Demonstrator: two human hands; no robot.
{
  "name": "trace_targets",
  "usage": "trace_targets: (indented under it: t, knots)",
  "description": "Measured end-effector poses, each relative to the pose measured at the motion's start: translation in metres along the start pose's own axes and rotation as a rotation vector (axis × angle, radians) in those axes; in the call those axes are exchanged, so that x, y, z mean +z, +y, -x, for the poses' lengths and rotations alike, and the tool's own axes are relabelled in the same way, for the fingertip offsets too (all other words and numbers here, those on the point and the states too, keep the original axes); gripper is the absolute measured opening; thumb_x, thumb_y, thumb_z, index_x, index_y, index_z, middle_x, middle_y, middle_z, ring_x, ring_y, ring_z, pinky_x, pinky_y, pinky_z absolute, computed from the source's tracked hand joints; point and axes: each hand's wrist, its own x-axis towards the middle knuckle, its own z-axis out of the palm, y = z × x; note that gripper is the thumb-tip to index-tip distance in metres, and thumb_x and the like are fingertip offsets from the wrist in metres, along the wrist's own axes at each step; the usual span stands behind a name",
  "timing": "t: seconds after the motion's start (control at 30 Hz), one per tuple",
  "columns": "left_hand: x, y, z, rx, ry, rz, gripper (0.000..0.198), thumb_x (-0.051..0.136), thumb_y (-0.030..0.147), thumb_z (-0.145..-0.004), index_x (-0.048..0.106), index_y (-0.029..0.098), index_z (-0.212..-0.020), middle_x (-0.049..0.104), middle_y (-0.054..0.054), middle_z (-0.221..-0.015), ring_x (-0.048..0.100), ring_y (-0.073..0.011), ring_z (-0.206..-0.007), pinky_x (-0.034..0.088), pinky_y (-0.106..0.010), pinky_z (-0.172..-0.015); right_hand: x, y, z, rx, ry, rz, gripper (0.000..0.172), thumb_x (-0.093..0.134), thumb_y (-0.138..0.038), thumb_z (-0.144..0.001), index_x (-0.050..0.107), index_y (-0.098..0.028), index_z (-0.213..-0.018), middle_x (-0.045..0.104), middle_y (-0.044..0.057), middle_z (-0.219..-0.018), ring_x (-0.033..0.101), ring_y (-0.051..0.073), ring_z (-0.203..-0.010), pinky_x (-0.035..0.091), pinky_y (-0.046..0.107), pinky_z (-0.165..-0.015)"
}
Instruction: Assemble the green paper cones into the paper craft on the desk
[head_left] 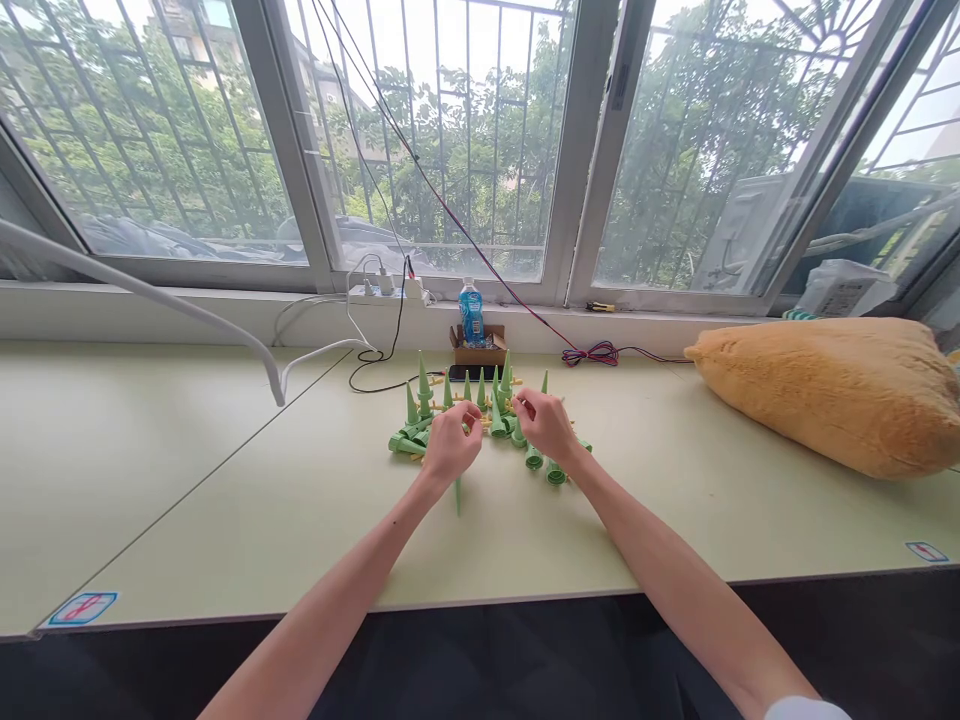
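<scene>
My left hand (453, 440) is closed, its fingertips pinched together over the front of a cluster of green plastic cones. From beneath it a narrow green cone (458, 497) points down toward me; its wide end is hidden by the hand. My right hand (549, 424) is closed in a pinch at the right part of the cluster, and what lies between its fingertips is too small to make out. Several cones stand upright, such as a tall green cone (424, 385). Others lie on their sides, among them a hollow green cone (556, 473). Small yellow pieces (438, 380) sit among them.
Behind the cones are a dark phone (474, 373) and a cardboard box (480, 352) by a blue bottle (471, 312). A power strip (386, 292) with cables stands left, coiled red-black wire (592, 354) right. An orange plush cushion (825, 395) fills the right side of the table (300, 540).
</scene>
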Motion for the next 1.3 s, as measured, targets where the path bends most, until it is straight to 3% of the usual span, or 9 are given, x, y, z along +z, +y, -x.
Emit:
trace_targets:
  t: [0.27,0.43,0.63,0.8,0.9,1.0,1.13,1.3]
  knots:
    - [0.000,0.002,0.001,0.012,-0.074,-0.025,0.013,0.054,0.028,-0.080,0.063,0.020,-0.084,0.068,-0.003,-0.081,0.057,-0.0146,-0.059,0.045,-0.028,-0.064,0.003,-0.001,0.001,0.021,0.011,-0.029,0.029,0.039,-0.033,-0.094,0.049,-0.020,-0.070,0.044,-0.003,-0.054,0.035,0.011,-0.048,0.029,0.023,-0.052]
    - [0.006,0.001,0.004,0.112,-0.169,-0.019,0.027,0.060,0.039,-0.079,0.066,0.020,-0.097,0.067,-0.003,-0.088,0.053,-0.0121,-0.057,0.046,-0.029,-0.067,0.003,-0.015,0.003,-0.045,0.009,-0.094,0.029,0.040,-0.032,-0.095,0.048,-0.020,-0.070,0.045,-0.003,-0.056,0.036,0.011,-0.051,0.029,0.022,-0.053]
    - [0.014,-0.002,0.006,0.231,-0.255,0.016,0.015,0.052,0.028,-0.081,0.064,0.020,-0.078,0.060,-0.001,-0.069,0.048,-0.0117,-0.056,0.041,-0.026,-0.061,0.004,-0.033,0.008,-0.119,0.000,-0.152,0.029,0.040,-0.033,-0.095,0.050,-0.020,-0.071,0.049,-0.002,-0.060,0.042,0.011,-0.055,0.035,0.022,-0.058]
    - [0.003,-0.001,0.001,0.123,-0.116,-0.036,0.029,0.054,0.040,-0.081,0.052,0.020,-0.060,0.053,0.002,-0.056,0.045,-0.0121,-0.052,0.037,-0.025,-0.054,0.003,-0.032,0.007,-0.022,0.111,-0.227,0.027,0.040,-0.041,-0.096,0.052,-0.020,-0.106,0.049,-0.004,-0.063,0.042,0.010,-0.050,0.036,0.021,-0.055]
    - [-0.017,0.000,-0.009,-0.022,0.061,0.021,0.031,0.056,0.047,-0.079,0.057,0.020,-0.064,0.061,0.000,-0.060,0.052,-0.0132,-0.052,0.040,-0.026,-0.055,0.003,-0.029,0.006,-0.004,0.157,-0.199,0.028,0.035,-0.042,-0.098,0.052,-0.019,-0.104,0.047,-0.004,-0.061,0.041,0.010,-0.050,0.036,0.021,-0.056]
    - [-0.043,0.003,-0.026,-0.068,0.208,-0.011,0.031,0.058,0.048,-0.078,0.062,0.019,-0.067,0.066,-0.002,-0.065,0.058,-0.0157,-0.058,0.043,-0.028,-0.060,0.005,-0.030,0.007,-0.030,0.109,-0.174,0.030,0.033,-0.041,-0.099,0.053,-0.019,-0.099,0.047,-0.004,-0.059,0.041,0.010,-0.051,0.034,0.021,-0.055]
    - [-0.067,0.008,-0.056,-0.041,0.294,-0.141,0.026,0.058,0.041,-0.080,0.064,0.018,-0.068,0.068,-0.004,-0.069,0.060,-0.0175,-0.063,0.045,-0.032,-0.074,0.009,-0.035,0.009,-0.073,0.043,-0.188,0.030,0.033,-0.040,-0.099,0.054,-0.019,-0.095,0.046,-0.004,-0.058,0.041,0.010,-0.051,0.032,0.021,-0.054]
    - [-0.065,0.000,-0.094,-0.016,0.293,-0.254,0.026,0.060,0.039,-0.079,0.060,0.019,-0.063,0.065,-0.005,-0.065,0.058,-0.0191,-0.065,0.044,-0.032,-0.074,0.013,-0.037,0.011,-0.111,-0.003,-0.200,0.030,0.033,-0.039,-0.099,0.055,-0.020,-0.091,0.048,-0.003,-0.058,0.041,0.011,-0.050,0.031,0.021,-0.052]
